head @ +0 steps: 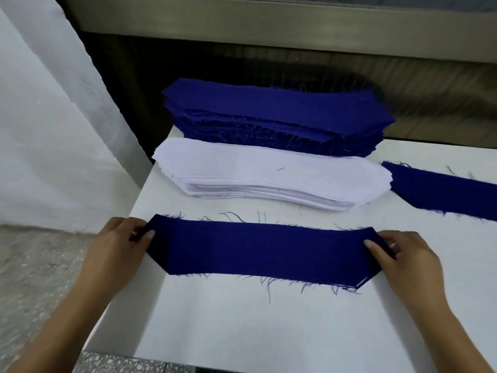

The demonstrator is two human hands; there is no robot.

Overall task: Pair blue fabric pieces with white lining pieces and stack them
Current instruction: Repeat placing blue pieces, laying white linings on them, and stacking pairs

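Blue piece (259, 249) lies flat near the front edge of the white table (242, 324), long axis running left-right, parallel to that edge. Each hand has one end: left hand (118, 246) pinches the left tip, thumb on top, fingers curled around or under the edge (underside not visible). Right hand (400, 262) pinches the right tip the same way. Both closed on the cloth, piece taut between them.

A thin white sliver shows at the lower right corner of the piece, so likely a lining is already under it. Judgement: this is the align step, ends being squared.

Key relation: the pair's destination looks like the other blue piece (443, 195) at the right edge of the table, behind and to the right of the held one and angled to it. Right hand is nearer, so the move would go right and back with a slight rotation to match.

In the way: the white lining stack (269, 176) sits just behind the held piece, its right end close to the right-edge piece. Blue stack (277, 117) is behind that, at the back edge, touching the white one.

Risk: frayed threads along both long edges could snag or drag; the lining could slip if the ends aren't held together.
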